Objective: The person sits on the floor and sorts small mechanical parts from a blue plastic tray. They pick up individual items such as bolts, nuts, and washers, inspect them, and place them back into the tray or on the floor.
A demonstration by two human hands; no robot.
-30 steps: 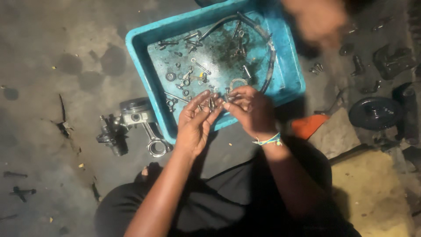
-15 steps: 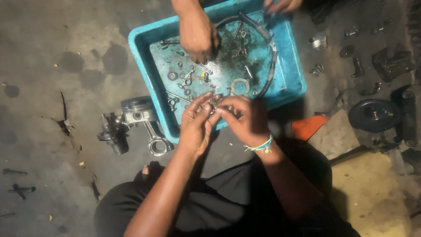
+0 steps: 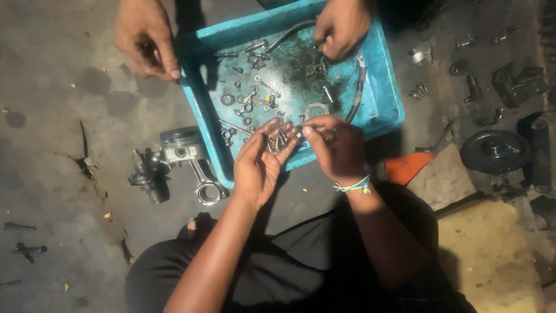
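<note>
My left hand (image 3: 259,163) is cupped palm-up over the near edge of a blue plastic tray (image 3: 384,98) and holds several small bolts (image 3: 277,140). My right hand (image 3: 334,146), with a bead bracelet at the wrist, pinches at those bolts with thumb and forefinger. Loose nuts, washers and bolts (image 3: 249,99) and a curved metal tube (image 3: 359,87) lie in the oily tray. Another person's two hands reach in from the top: one hand (image 3: 145,40) at the tray's left corner, the other hand (image 3: 341,26) inside the tray.
A piston with connecting rod (image 3: 188,159) and a dark metal part (image 3: 149,174) lie on the concrete floor left of the tray. A gear wheel (image 3: 495,152), an orange object (image 3: 408,167), cardboard and small engine parts sit on the right.
The other person's hands have come in: one moved from the tray's middle to its left corner, the other now reaches into the tray. My hands stay together at the near edge.
</note>
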